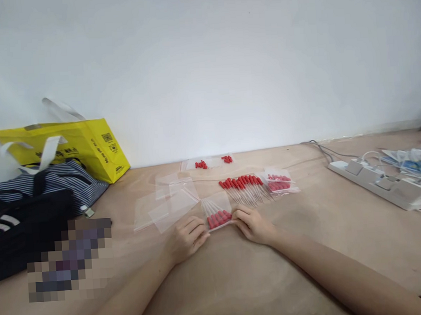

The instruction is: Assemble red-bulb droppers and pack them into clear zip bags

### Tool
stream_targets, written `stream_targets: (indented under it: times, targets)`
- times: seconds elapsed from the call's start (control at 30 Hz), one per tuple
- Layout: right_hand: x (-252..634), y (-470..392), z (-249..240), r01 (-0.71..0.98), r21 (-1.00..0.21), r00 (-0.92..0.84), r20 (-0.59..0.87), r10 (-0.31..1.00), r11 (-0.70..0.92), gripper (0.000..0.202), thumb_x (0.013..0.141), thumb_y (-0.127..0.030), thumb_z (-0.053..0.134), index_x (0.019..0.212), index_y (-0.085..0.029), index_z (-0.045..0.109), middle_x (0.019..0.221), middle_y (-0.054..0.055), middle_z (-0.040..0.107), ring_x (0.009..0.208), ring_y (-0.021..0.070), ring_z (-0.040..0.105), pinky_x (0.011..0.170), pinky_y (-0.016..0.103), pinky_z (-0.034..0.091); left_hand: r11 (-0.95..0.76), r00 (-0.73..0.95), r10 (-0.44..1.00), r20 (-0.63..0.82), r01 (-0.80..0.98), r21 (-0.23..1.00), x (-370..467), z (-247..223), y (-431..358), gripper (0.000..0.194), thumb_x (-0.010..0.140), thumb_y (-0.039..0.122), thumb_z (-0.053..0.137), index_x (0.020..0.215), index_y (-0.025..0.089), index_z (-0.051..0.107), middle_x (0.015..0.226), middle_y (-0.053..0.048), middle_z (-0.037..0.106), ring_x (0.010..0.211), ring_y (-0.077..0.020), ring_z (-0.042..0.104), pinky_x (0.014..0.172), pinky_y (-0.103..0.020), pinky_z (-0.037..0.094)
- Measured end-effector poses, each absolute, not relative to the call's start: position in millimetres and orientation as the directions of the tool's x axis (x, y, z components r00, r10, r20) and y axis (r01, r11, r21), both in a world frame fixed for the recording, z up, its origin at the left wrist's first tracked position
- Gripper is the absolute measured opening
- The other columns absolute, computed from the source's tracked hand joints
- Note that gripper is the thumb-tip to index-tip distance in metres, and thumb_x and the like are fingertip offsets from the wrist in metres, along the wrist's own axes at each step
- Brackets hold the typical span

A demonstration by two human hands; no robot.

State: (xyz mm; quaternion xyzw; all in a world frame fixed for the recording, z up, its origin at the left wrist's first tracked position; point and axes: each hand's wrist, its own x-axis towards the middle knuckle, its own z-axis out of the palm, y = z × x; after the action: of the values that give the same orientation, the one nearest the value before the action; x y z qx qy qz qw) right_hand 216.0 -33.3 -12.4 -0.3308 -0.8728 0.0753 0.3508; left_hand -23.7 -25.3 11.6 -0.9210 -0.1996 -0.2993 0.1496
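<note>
A clear zip bag [215, 203] lies on the table between my hands, its opening edge toward me. Inside it are several thin white sticks with red ends [219, 218], the red ends nearest me. My left hand [188, 238] is closed at the bag's near left corner, fingers curled. At the near right corner, my right hand [253, 224] pinches the edge. Just beyond the bag, a fanned row of loose red-ended sticks [242, 181] rests on the table. Flat clear bags [176, 204] lie overlapped to the left.
Filled bags [279, 184] are stacked right of the loose sticks, and another [211, 162] lies by the wall. A white power strip [379, 183] with cables stands at right, beside plastic packets [417, 159]. A yellow bag [99, 150], striped bag [87, 184] and black bag [50, 219] crowd the left.
</note>
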Motion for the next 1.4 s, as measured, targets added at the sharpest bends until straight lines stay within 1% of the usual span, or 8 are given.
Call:
stream_targets:
  times: [0.27,0.4,0.57,0.7,0.8,1.17,1.3,1.4]
  targets:
    - [198.5,-41.5,-5.2,0.177,-0.85,-0.373,0.409,0.833,0.497,0.017,0.081,-0.034,0.047,0.077,-0.02,0.039,0.093,0.006,0.055,0.089,0.0159,0.052,0.074,0.029,0.041,-0.908,0.749,0.23,0.622,0.395,-0.14,-17.6,5.5,-27.1,0.021,0.086,0.012,0.035,0.083,0.016,0.056,0.078,-0.004,0.064,0.066,-0.0113,0.059,0.058,-0.021,0.048]
    - [190.2,-36.2,-8.3,0.098,-0.903,-0.173,0.398,0.901,0.418,0.025,0.071,-0.034,0.058,0.064,-0.019,0.039,0.078,0.002,0.056,0.075,0.0142,0.054,0.068,0.027,0.042,-0.908,0.737,0.283,0.613,0.411,-0.076,-18.2,7.4,-27.3,0.016,0.084,0.018,0.042,0.093,0.016,0.055,0.087,-0.006,0.064,0.081,-0.0145,0.059,0.072,-0.026,0.049]
    - [224.0,-12.5,4.6,0.013,-0.898,0.109,0.439,0.892,0.441,0.021,0.066,-0.032,0.06,0.067,-0.02,0.042,0.076,0.001,0.057,0.072,0.0136,0.055,0.065,0.027,0.044,-0.629,0.538,0.627,0.564,0.776,-0.041,-38.8,10.6,-13.7,0.029,0.078,0.034,0.049,0.098,0.014,0.057,0.109,-0.014,0.056,0.105,-0.0265,0.049,0.09,-0.043,0.039]
    - [289.7,15.5,16.8,0.254,-0.908,0.406,0.412,0.816,0.333,0.022,0.065,-0.033,0.055,0.081,-0.019,0.046,0.081,0.003,0.058,0.067,0.0136,0.057,0.057,0.025,0.045,-0.37,0.335,0.839,0.429,0.929,-0.002,-54.5,5.0,-3.4,0.041,0.078,0.041,0.046,0.107,0.013,0.055,0.122,-0.016,0.048,0.117,-0.03,0.039,0.095,-0.047,0.032]
    - [332.8,29.6,14.9,0.532,-0.843,0.5,0.387,0.774,0.078,0.028,0.066,-0.027,0.05,0.092,-0.018,0.047,0.09,0.006,0.058,0.07,0.0145,0.058,0.055,0.024,0.045,-0.277,0.255,0.921,0.294,0.96,0.036,-56.2,2.4,-1.9,0.047,0.08,0.044,0.042,0.115,0.014,0.05,0.128,-0.015,0.043,0.122,-0.0284,0.033,0.097,-0.046,0.029]
    - [365.5,29.8,9.5,0.807,-0.581,0.415,0.427,0.803,-0.108,0.016,0.063,-0.018,0.048,0.073,-0.021,0.061,0.087,0.005,0.062,0.091,0.0258,0.051,0.083,0.044,0.029,-0.281,0.271,0.951,0.147,0.958,0.058,-53.5,6.6,-4.8,0.046,0.084,0.043,0.034,0.119,0.017,0.048,0.13,-0.012,0.041,0.121,-0.0235,0.035,0.1,-0.043,0.027]
    - [329.0,21.1,14.9,0.917,-0.399,0.241,0.563,0.79,0.004,0.018,0.07,-0.02,0.046,0.079,-0.019,0.061,0.086,0.006,0.063,0.086,0.0218,0.052,0.081,0.037,0.032,-0.372,0.358,0.923,0.143,0.924,0.089,-47.3,6.5,-10.3,0.045,0.084,0.041,0.033,0.119,0.016,0.047,0.13,-0.012,0.041,0.122,-0.0237,0.034,0.1,-0.044,0.026]
    - [284.3,16.2,13.7,0.933,-0.31,-0.03,0.439,0.898,0.183,0.018,0.074,-0.02,0.044,0.08,-0.018,0.061,0.085,0.005,0.063,0.085,0.0178,0.053,0.079,0.028,0.035,-0.453,0.44,0.889,0.126,0.884,0.113,-38.0,6.1,-19.8,0.045,0.085,0.041,0.033,0.122,0.017,0.045,0.131,-0.012,0.04,0.122,-0.0242,0.034,0.1,-0.045,0.026]
